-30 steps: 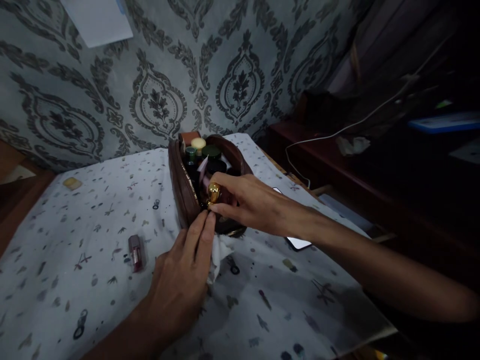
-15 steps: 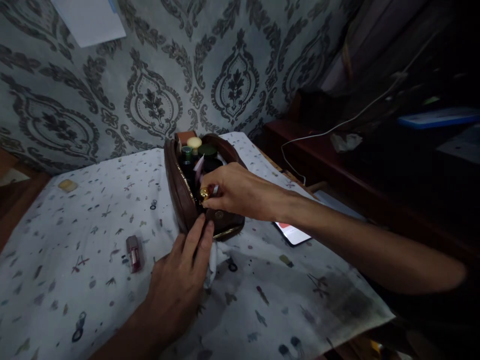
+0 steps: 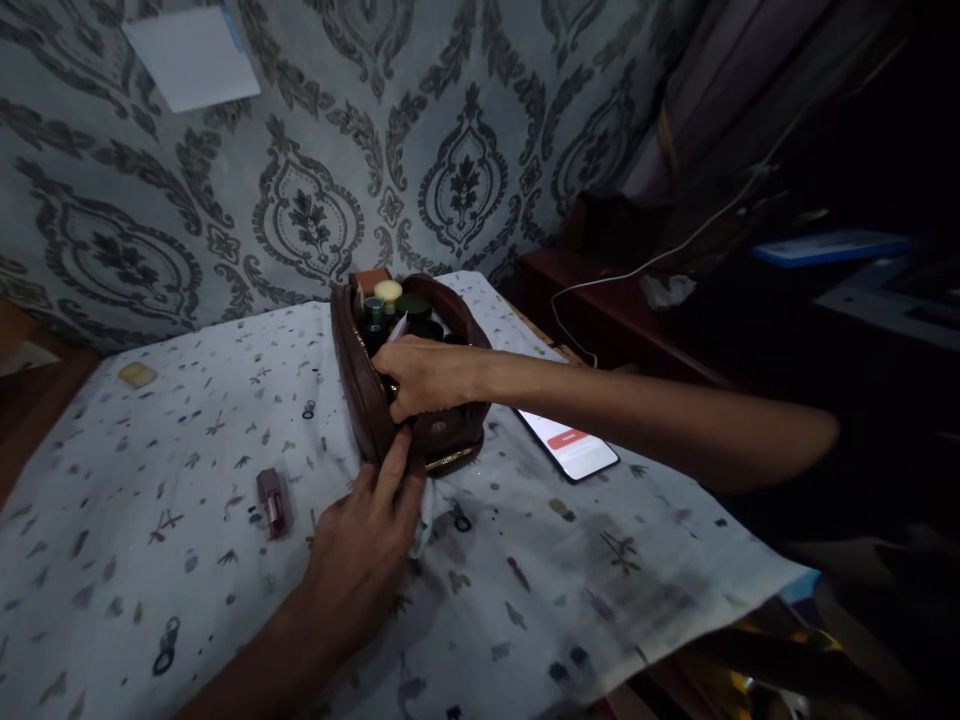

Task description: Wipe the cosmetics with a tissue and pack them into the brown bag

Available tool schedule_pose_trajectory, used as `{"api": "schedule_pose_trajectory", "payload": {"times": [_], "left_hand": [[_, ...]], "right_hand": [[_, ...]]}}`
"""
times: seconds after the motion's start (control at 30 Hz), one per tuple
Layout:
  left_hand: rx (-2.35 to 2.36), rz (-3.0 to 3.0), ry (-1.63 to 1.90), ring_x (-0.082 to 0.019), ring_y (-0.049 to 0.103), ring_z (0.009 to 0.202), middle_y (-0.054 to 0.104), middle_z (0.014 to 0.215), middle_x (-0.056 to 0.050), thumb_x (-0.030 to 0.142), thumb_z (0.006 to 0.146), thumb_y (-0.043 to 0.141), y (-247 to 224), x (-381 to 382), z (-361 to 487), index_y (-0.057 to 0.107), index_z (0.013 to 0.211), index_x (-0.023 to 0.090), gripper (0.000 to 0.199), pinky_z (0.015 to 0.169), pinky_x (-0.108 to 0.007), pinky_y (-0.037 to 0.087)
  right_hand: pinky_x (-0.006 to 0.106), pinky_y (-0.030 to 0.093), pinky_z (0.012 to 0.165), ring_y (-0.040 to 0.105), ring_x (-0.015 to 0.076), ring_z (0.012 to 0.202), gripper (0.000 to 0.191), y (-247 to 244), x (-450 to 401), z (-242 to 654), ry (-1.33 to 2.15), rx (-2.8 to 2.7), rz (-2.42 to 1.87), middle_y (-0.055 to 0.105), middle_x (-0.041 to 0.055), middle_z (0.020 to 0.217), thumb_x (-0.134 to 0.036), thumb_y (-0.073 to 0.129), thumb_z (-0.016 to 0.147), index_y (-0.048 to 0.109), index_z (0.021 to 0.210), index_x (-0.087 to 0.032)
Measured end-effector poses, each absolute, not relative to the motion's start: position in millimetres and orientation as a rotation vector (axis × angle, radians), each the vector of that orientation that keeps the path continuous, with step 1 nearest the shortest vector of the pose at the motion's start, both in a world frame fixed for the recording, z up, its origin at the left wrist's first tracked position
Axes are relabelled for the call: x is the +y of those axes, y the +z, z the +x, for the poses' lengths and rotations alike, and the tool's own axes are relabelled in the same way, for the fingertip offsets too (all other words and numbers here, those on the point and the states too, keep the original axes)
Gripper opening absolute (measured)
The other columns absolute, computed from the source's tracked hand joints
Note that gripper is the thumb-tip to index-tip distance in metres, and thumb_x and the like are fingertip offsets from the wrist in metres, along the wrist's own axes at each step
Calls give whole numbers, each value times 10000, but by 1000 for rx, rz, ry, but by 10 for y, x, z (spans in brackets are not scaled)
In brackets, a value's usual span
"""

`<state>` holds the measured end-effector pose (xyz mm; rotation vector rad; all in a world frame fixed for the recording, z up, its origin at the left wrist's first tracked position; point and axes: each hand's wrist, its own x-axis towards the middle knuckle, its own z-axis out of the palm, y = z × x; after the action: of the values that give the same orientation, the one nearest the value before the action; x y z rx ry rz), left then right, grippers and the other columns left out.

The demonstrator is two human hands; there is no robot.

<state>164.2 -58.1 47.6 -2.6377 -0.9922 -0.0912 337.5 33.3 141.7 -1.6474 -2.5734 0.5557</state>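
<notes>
While the left hand, fingers slightly spread, touches the brown bag on the tablecloth, the right hand reaches inside it; a gold object shows there, but whether pinched I cannot tell.

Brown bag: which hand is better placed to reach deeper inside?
Your right hand, probably: it dips into the open bag, while your left hand lies outside, at the bag's near end.

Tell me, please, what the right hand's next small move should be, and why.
Probably the right hand should release the mostly hidden gold item it seems to hold: that hand reaches into the open bag, while the left hand rests at the bag's near end.
</notes>
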Motion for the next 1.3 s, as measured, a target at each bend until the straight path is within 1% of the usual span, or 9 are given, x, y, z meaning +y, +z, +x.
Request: {"api": "schedule_pose_trajectory", "payload": {"times": [0.13, 0.37, 0.5, 0.6, 0.73, 0.83, 0.9, 1.1, 1.3], "left_hand": [[-1019, -2677, -56, -266, 662, 1056, 426, 1565, -184, -8, 769, 516, 481, -576, 1644, 607, 1288, 180, 560, 606, -292, 620], [-1092, -2705, -8, -281, 648, 1105, 370, 1597, -188, 12, 786, 541, 477, -569, 1651, 576, 1341, 180, 580, 630, -300, 625], [-1082, -2701, 8, -283, 653, 1101, 362, 1602, -193, -2, 767, 538, 488, -568, 1656, 573, 1338, 171, 598, 638, -308, 625], [-1080, -2694, 8, -268, 660, 1076, 364, 1606, -180, -12, 755, 541, 493, -571, 1661, 598, 1290, 179, 571, 639, -303, 623], [-1073, -2679, 23, -254, 660, 1076, 373, 1609, -163, -21, 752, 539, 491, -573, 1665, 609, 1258, 187, 552, 665, -311, 634], [-1066, -2651, 48, -247, 662, 1075, 379, 1607, -164, -31, 747, 523, 487, -569, 1662, 584, 1302, 186, 599, 658, -304, 637], [-1056, -2646, 67, -248, 661, 1087, 378, 1608, -161, -34, 746, 517, 484, -564, 1657, 585, 1298, 185, 598, 659, -302, 639], [-1033, -2687, 64, -260, 663, 1087, 348, 1616, -197, -57, 726, 500, 473, -552, 1650, 576, 1299, 156, 616, 690, -337, 647], [-1030, -2695, 28, -264, 670, 1057, 375, 1597, -208, -39, 739, 521, 467, -548, 1656, 592, 1285, 154, 584, 681, -344, 643]], "right_hand": [[230, 413, 636, 662, 184, 858, 267, 1374, 335, 3352, 568, -2577, -1662, 722, 52, 915, -163, 738, 726, 705, 988, -121], [248, 363, 596, 681, 219, 894, 290, 1301, 227, 3309, 419, -2450, -1753, 722, 72, 942, -133, 683, 740, 689, 1029, -155], [262, 347, 598, 676, 223, 857, 220, 1228, 191, 3378, 315, -2409, -1656, 713, 90, 937, -162, 622, 804, 668, 1019, -151], [261, 360, 619, 660, 203, 824, 152, 1199, 210, 3449, 297, -2348, -1653, 706, 85, 903, -177, 575, 854, 658, 977, -142], [254, 381, 663, 658, 198, 867, 121, 1197, 242, 3473, 315, -2361, -1620, 704, 74, 918, -165, 575, 866, 644, 964, -150], [264, 385, 670, 666, 234, 940, 220, 1206, 242, 3433, 276, -2413, -1638, 707, 101, 1017, -172, 653, 818, 628, 1035, -148], [265, 388, 671, 666, 245, 956, 291, 1213, 234, 3411, 277, -2435, -1652, 709, 106, 1037, -162, 690, 784, 616, 1065, -147], [253, 364, 625, 657, 230, 907, 290, 1204, 187, 3431, 298, -2419, -1598, 702, 86, 981, -149, 700, 755, 594, 1026, -148], [242, 336, 586, 642, 202, 820, 386, 1179, 156, 3435, 313, -2338, -1608, 689, 62, 930, -69, 644, 742, 562, 1111, -147]]}}
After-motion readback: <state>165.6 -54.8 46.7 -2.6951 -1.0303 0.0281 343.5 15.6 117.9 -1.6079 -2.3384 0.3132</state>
